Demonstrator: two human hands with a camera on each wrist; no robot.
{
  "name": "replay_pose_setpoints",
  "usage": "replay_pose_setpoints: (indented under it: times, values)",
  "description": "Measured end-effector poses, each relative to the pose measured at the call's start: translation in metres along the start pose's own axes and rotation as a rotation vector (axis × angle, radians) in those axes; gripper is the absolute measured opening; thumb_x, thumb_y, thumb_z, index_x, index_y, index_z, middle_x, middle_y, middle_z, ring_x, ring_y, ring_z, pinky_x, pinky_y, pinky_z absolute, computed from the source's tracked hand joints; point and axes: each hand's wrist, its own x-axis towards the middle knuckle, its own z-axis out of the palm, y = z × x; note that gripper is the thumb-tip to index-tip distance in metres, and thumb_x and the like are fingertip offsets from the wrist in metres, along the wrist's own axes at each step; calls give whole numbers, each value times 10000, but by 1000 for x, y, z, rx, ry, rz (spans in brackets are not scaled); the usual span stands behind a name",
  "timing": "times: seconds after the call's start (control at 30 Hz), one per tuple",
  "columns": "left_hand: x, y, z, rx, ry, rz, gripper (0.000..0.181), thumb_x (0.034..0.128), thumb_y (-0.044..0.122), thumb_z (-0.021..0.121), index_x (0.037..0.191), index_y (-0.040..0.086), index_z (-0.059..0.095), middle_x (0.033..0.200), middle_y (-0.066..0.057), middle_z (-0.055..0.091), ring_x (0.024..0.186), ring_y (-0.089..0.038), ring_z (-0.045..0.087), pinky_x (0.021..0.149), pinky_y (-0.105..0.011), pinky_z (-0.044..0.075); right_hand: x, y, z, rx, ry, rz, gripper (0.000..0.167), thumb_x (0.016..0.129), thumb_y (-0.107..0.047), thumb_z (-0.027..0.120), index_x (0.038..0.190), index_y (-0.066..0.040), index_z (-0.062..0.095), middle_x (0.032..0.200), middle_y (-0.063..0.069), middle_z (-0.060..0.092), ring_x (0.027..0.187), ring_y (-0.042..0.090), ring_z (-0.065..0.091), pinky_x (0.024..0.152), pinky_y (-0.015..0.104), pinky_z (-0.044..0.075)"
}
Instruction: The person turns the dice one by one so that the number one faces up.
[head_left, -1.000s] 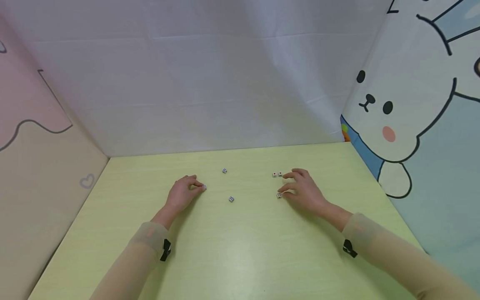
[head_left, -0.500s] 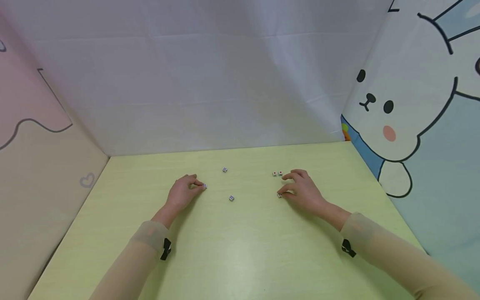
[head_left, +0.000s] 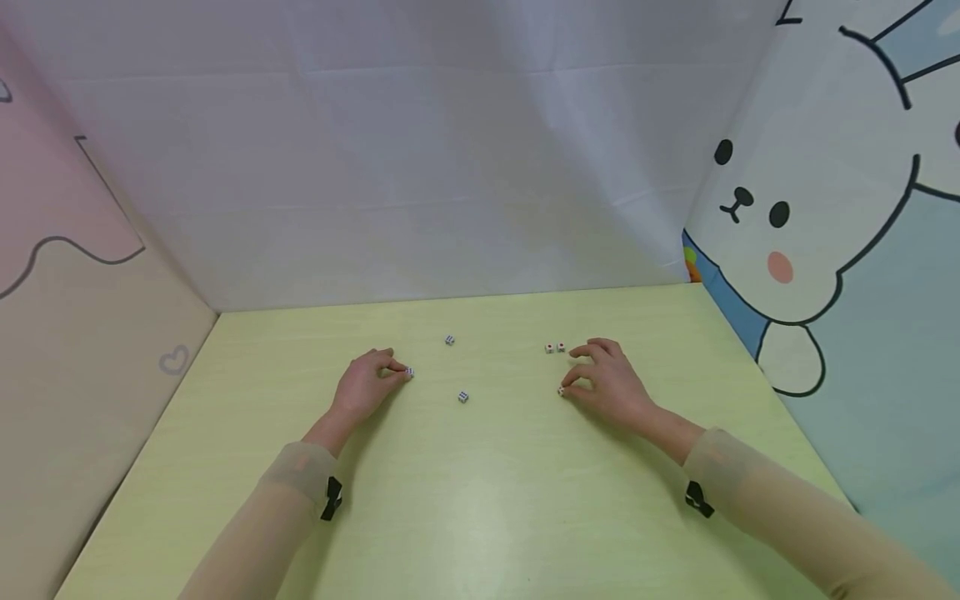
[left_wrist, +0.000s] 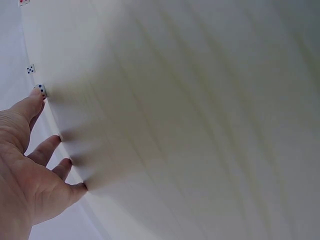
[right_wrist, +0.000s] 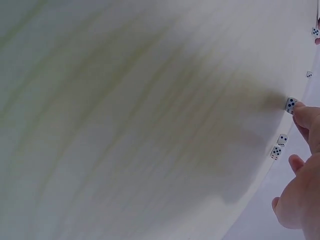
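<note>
My left hand (head_left: 365,386) pinches a small white die (head_left: 409,372) between thumb and index finger; the same die (left_wrist: 41,91) shows at the fingertips in the left wrist view. The other left fingertips touch the table. With thumb and index finger, my right hand (head_left: 609,385) pinches another die (right_wrist: 291,105) just above or on the table; I cannot tell which. Beyond its spread fingers a pair of dice (head_left: 555,348) sits side by side. Between the hands lie two separate dice, one farther back (head_left: 449,340) and one nearer (head_left: 462,397).
The pale yellow-green table (head_left: 465,500) meets a white cloth backdrop (head_left: 420,183) behind. A pink and beige panel (head_left: 97,333) stands on the left, and a panel with a printed cartoon animal (head_left: 840,233) on the right.
The right thumb and index finger have come together on their die, which has shifted slightly right with the hand. The left hand and the other dice have stayed in place.
</note>
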Motion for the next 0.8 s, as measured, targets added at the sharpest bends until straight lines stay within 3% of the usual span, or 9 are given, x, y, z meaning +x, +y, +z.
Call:
replay_pose_setpoints:
  times: [0.2, 0.37, 0.8]
  values:
    - [2, 0, 1, 5, 9, 14, 197, 974, 230, 726, 1081, 69, 768, 1504, -232, 498, 1473, -476, 300, 1219, -628, 141, -1, 0, -4, 16, -7, 26, 68, 877, -303, 835, 898, -245, 805, 1350, 110, 613, 1391, 388, 345, 1134, 619, 314]
    - [3, -1, 2, 8, 10, 21, 200, 972, 236, 728, 1075, 70, 769, 1499, -235, 501, 1470, -481, 303, 1214, -640, 141, -1, -1, -10, -38, -28, 30, 97, 886, -303, 822, 945, -226, 822, 1336, 97, 624, 1381, 387, 359, 1127, 632, 318]
    - [3, -3, 2, 3, 17, 25, 190, 969, 240, 732, 1058, 78, 773, 1497, -238, 502, 1469, -482, 306, 1214, -631, 162, 7, -5, -13, -136, -87, 11, 94, 875, -319, 827, 896, -227, 828, 1291, 101, 652, 1364, 410, 390, 1120, 631, 341]
